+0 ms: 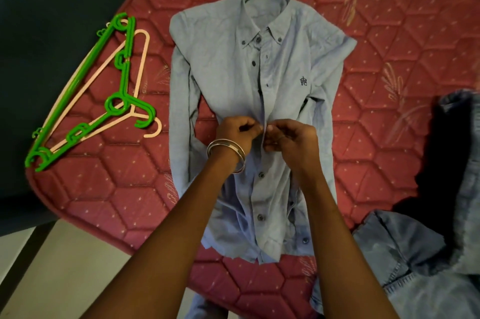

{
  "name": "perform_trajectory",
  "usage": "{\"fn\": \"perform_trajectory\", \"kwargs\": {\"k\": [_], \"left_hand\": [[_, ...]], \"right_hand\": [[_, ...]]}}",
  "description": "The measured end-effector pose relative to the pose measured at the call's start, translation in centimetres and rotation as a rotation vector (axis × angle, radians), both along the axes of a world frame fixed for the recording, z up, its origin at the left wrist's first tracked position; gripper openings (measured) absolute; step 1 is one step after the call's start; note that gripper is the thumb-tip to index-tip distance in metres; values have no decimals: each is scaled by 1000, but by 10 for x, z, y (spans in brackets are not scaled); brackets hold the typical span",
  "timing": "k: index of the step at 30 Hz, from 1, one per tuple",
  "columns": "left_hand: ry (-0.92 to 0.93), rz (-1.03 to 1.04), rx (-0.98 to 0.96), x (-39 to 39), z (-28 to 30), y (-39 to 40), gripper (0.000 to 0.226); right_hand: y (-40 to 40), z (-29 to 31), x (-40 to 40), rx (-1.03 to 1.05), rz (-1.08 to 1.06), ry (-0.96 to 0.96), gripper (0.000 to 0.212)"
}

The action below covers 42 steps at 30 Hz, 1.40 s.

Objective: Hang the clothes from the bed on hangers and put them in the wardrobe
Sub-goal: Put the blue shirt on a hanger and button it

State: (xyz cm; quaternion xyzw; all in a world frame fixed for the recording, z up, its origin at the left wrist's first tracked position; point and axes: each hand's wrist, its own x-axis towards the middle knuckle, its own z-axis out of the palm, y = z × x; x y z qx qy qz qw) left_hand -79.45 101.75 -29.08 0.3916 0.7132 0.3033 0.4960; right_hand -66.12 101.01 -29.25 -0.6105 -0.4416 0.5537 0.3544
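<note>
A light blue button-up shirt (228, 79) lies flat, front up, on the red quilted mattress (405, 64), collar at the far end. My left hand (235, 134), with bangles on the wrist, pinches the shirt's placket at mid-chest. My right hand (291, 139) pinches the same placket from the other side, fingertips almost meeting the left's. A green hanger (122, 77) lies on top of a pink hanger (141, 64) at the mattress's left edge, hooks pointing toward the shirt.
A blue denim garment (420, 261) is heaped at the right near corner of the mattress. Dark floor lies beyond the mattress's left edge, and pale floor (52, 266) shows at the bottom left.
</note>
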Motion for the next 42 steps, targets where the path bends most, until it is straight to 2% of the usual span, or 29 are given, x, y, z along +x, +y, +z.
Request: {"fn": "perform_trajectory", "kwargs": {"k": [4,7,9,13,16,20,23,27,30,32,33,35,36,37,38,39,40,42], "left_hand": [[-15,-12,-65,-3,0,7,12],[19,-73,-64,-6,-2,13,13],[63,-102,-52,-8,-3,18,21],[78,-156,-91,-8,1,21,46],[68,-170,-78,-8,-4,19,34],[57,-52,-109,-12,-18,19,19],[-17,-8,-172,-14,-27,20,12],[-30,-96,-143,-11,-31,20,27],[18,-160,-158,-5,-34,22,37],[112,-159,-164,1,-34,22,40],[163,-113,-154,4,-34,20,40],[305,63,-81,4,-39,15,47],[420,157,-65,1,-42,11,56],[493,235,-106,-3,-43,8,66],[493,281,-173,-6,-45,6,73],[412,310,-232,-10,-48,5,70],[301,323,-258,-12,-51,3,58],[229,301,-215,-15,-52,-5,28]], "right_hand": [[4,0,2,2,53,-3,14],[3,-2,3,23,26,-10,12],[3,-4,-1,32,-11,-3,12],[-4,-9,-12,114,-60,-244,10],[-9,-14,-23,208,-94,-374,14],[-11,-22,-33,230,-140,-419,12],[-8,-17,-31,70,-203,-200,6],[4,-10,-21,-219,-200,262,17],[11,-12,-12,-324,-113,326,24],[12,-17,-11,-313,-96,221,23],[11,-22,-10,-257,-131,98,21],[6,-33,-5,-83,-257,-294,11],[3,-38,-1,-25,-327,-458,14],[1,-43,4,-26,-389,-520,25],[1,-45,6,-82,-410,-470,38],[0,-48,7,-163,-389,-391,47],[0,-49,7,-231,-331,-350,52],[-4,-52,6,-255,-208,-385,37]]}}
